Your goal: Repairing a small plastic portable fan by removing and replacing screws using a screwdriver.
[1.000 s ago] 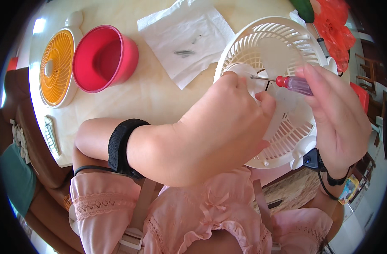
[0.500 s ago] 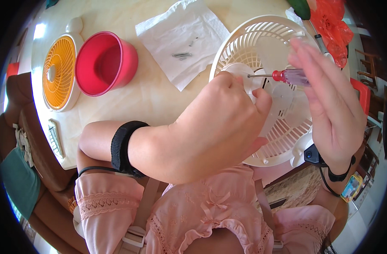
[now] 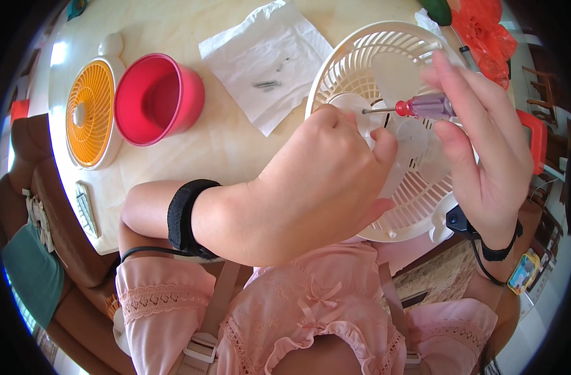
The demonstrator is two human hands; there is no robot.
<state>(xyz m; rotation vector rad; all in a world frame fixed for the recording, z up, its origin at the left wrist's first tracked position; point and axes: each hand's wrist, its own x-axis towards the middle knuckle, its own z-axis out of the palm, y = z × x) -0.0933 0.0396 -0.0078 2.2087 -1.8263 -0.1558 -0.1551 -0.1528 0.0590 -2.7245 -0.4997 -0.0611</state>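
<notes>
L hand [image 3: 310,187] clenched in a grip on the hub of the white fan grille [image 3: 385,56], held upright over the worktop [image 3: 229,144] edge. R hand [image 3: 485,150] grips a small screwdriver [image 3: 417,107] w/ red collar, tip at hub (contact point hidden by L fingers). Nearby: red cup [image 3: 154,97], orange fan [image 3: 92,112], tissue w/ screws [image 3: 267,62].

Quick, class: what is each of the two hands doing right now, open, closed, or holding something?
Left hand: closed, gripping the white fan grille at its hub.
Right hand: closed on the small screwdriver.
</notes>
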